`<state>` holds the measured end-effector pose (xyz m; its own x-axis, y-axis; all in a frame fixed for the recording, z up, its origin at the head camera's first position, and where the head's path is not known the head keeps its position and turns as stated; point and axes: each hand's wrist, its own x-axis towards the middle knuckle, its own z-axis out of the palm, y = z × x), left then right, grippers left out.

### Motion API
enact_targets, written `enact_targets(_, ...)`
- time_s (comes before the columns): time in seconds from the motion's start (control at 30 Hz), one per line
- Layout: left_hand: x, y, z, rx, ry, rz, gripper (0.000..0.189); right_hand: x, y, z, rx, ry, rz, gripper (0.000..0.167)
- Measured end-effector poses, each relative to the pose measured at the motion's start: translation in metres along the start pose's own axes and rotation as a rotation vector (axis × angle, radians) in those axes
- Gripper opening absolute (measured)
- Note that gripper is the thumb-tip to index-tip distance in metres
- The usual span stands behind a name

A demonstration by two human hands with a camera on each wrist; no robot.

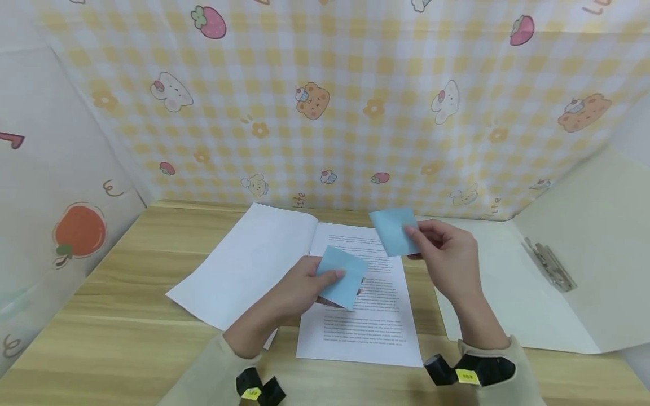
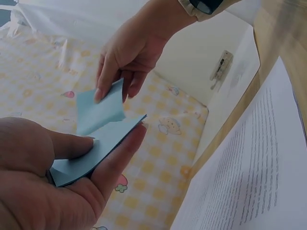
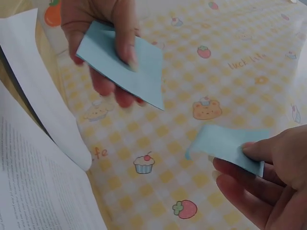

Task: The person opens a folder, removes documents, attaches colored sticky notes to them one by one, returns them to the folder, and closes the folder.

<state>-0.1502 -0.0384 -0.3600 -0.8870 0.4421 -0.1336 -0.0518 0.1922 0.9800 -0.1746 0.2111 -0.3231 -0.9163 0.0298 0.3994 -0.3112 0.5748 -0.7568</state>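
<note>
My left hand [image 1: 301, 286] grips a pad of light blue sticky notes [image 1: 341, 276], thumb on top and fingers beneath. In the left wrist view the pad [image 2: 98, 152] shows some thickness at its edge. My right hand [image 1: 452, 254] pinches a single blue sticky note [image 1: 395, 230] between thumb and fingers, up and to the right of the pad. In the right wrist view this note [image 3: 228, 143] curls at its far edge and is apart from the pad [image 3: 127, 67]. Below both hands lies a printed sheet [image 1: 363, 335] of an opened document, partly covered by the left hand.
Left of the printed sheet, a blank white page [image 1: 244, 262] is turned over. An open white folder [image 1: 487, 293] with a metal clip [image 1: 550, 265] lies at the right on the wooden table [image 1: 127, 338]. A checkered cloth [image 1: 345, 146] hangs behind.
</note>
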Motion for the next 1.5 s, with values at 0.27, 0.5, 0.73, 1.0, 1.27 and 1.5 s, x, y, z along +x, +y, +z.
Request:
enact_targets(0.27,-0.004,0.0,-0.018,0.145,0.181,-0.041,0.036,0.0,-0.003,-0.003,0.0,0.012,-0.035,0.023)
enact_targets(0.5,-0.025,-0.011,-0.064,0.338,0.366,0.008,0.029,0.0,-0.005,0.001,-0.006,-0.002,-0.043,0.024)
enact_targets(0.73,-0.052,-0.023,-0.11,0.46,0.443,-0.03,0.046,-0.003,-0.004,0.001,-0.073,-0.039,-0.038,0.025)
enact_targets(1.0,-0.074,-0.031,-0.167,0.528,0.518,-0.146,0.058,-0.004,-0.003,0.004,-0.136,-0.081,-0.075,0.021)
enact_targets(1.27,-0.082,-0.057,-0.224,0.469,0.533,-0.333,0.07,-0.003,0.0,0.004,-0.13,-0.138,-0.069,0.023)
enact_targets(1.5,-0.089,-0.083,-0.25,0.47,0.543,-0.461,0.07,-0.002,0.001,0.007,-0.129,-0.175,-0.037,0.025)
